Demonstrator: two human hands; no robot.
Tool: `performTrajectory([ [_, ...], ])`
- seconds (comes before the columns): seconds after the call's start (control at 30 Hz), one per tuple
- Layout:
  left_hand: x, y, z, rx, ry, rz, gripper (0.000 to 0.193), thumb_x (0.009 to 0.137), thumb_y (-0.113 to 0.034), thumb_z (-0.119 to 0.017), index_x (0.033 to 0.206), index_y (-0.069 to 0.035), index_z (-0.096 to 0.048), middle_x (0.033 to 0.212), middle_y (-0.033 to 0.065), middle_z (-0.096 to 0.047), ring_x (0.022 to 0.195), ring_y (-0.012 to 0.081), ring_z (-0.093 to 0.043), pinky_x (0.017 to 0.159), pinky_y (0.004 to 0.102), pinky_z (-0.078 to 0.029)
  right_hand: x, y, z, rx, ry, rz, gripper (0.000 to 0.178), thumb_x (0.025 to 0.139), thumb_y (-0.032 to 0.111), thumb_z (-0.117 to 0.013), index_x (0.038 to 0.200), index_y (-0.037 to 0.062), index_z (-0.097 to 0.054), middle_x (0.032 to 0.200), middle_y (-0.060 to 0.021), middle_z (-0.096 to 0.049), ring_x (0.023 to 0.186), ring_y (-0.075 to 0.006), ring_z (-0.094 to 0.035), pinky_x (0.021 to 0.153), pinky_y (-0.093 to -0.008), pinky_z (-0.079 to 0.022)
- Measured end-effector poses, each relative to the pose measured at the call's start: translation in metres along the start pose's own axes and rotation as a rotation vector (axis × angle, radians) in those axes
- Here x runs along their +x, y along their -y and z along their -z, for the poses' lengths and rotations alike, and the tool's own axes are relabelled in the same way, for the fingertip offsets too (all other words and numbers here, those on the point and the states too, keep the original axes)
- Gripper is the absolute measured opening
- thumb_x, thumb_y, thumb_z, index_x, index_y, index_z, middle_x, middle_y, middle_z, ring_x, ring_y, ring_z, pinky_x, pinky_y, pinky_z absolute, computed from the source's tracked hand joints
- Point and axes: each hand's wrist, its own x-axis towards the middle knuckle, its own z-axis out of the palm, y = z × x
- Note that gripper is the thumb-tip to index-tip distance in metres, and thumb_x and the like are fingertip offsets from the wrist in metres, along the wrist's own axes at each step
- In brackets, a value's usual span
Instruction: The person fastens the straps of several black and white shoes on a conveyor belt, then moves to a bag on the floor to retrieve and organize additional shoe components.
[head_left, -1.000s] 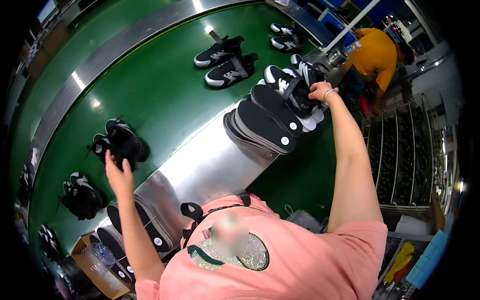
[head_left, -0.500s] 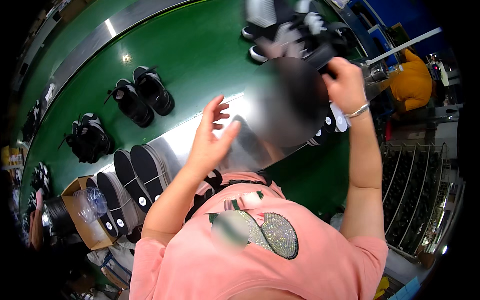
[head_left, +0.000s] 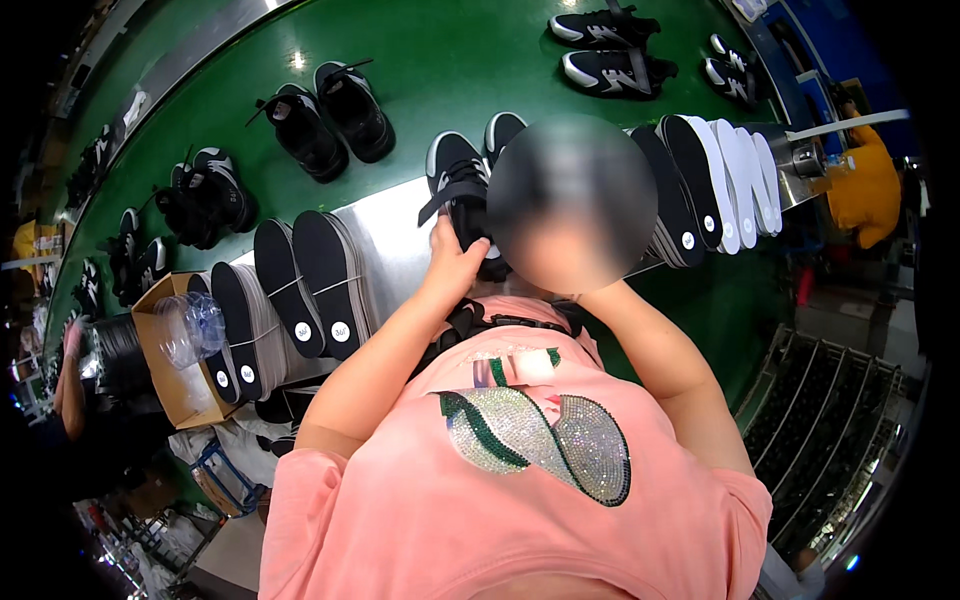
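A black sneaker [head_left: 455, 165] with a pale toe and a dark strap stands toe-away in front of me, at the metal edge of the green surface. My left hand [head_left: 460, 258] is closed on its heel end, thumb over the opening. Just right of it shows the toe of a second sneaker [head_left: 505, 128]. A round blurred patch covers the rest of that shoe and most of my right hand [head_left: 572, 258]. My right forearm reaches up to this patch, so its fingers and anything in them are hidden.
Bundled black insoles [head_left: 335, 285] line the near edge at left, beside a cardboard box [head_left: 165, 350]. Black and white insoles [head_left: 735, 185] stand at right. More sneaker pairs [head_left: 325, 120] sit on the green surface [head_left: 440, 60]. A wire rack [head_left: 810, 420] stands lower right.
My right hand has come in from the far right toward my middle. My left hand, open before, has closed on a sneaker. A sneaker pair now stands before me; the view has shifted.
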Motion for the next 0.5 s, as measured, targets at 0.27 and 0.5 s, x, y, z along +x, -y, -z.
performTrajectory([
  [0.27,0.007,-0.068,0.016,0.765,-0.032,-0.647,0.041,0.065,-0.008,-0.061,0.103,-0.001,-0.046,0.102,0.0166,-0.045,0.096,0.0339,-0.044,0.083,0.0413,-0.037,-0.022,-0.055,0.086,0.002,-0.288,-0.143,0.018,0.071,0.02,-0.062,0.082,0.0054,-0.056,0.09,-0.0093,-0.058,0.084,-0.0276,-0.055,0.076,-0.0391,-0.041],
  [0.5,0.03,-0.071,0.018,0.573,0.01,-0.73,0.019,0.076,-0.012,-0.057,0.091,-0.003,-0.052,0.086,0.0135,-0.057,0.079,0.0334,-0.054,0.068,0.0376,-0.044,-0.031,-0.116,0.083,-0.174,-0.205,-0.518,0.039,0.065,0.032,-0.07,0.092,0.0088,-0.055,0.108,-0.0116,-0.051,0.098,-0.0302,-0.048,0.079,-0.0407,-0.04],
])
